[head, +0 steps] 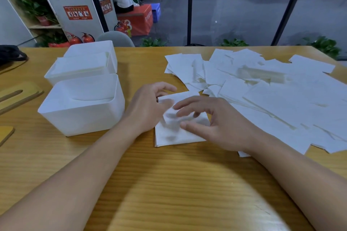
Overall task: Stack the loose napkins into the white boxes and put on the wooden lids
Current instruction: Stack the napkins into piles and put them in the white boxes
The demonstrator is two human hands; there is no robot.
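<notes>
Both hands, left hand (150,107) and right hand (221,124), hover with spread, blurred fingers over a small napkin stack (176,133) on the worktop (169,184), beside the near white box (82,105). Squaring the edges before lifting should let the stack enter flat.

Two forearms enter from the lower edge, both bare from wrist to the frame edge; no sleeve cuff shows. The left hand (148,107) and right hand (217,124) are bare: no gloves, rings, watch or wristband seen on either. The fingertips are blurred, so nail detail cannot be judged. Nothing of the person's clothing appears in this view.
</notes>
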